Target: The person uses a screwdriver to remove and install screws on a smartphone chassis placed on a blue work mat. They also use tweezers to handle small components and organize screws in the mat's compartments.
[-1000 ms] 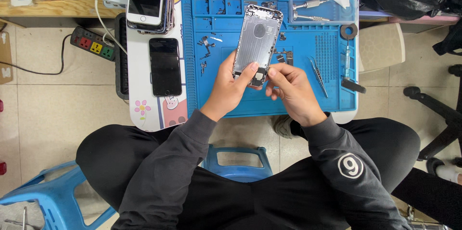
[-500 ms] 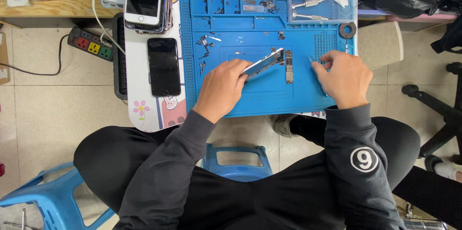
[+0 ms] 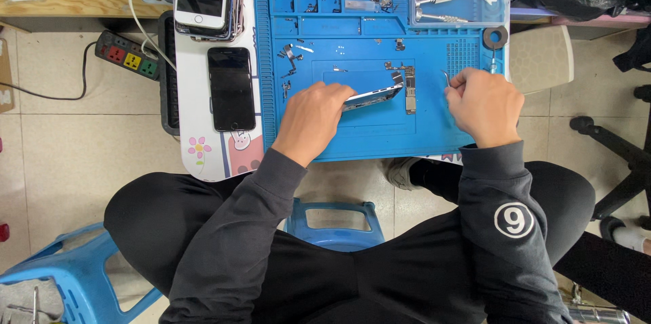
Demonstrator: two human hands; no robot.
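The left hand (image 3: 313, 119) covers one end of a thin silver phone housing (image 3: 371, 96), so that end is hidden; its fingers close on the housing, which shows edge-on, tilted up off the blue repair mat (image 3: 380, 137); the mat looks rubbery and matte, moulded into small compartments along its far edge. The right hand (image 3: 483, 103) is curled into a loose fist; a slim metal tip, likely tweezers (image 3: 445, 78), pokes out beside the knuckles, the rest buried in the fingers. A narrow circuit board (image 3: 409, 90) lies flat just beside the housing's free end; small screws and brackets (image 3: 291, 52) scattered on the mat are too tiny to make out. A glossy black phone (image 3: 231, 88) lies on the white surface (image 3: 193, 124), left of the mat.
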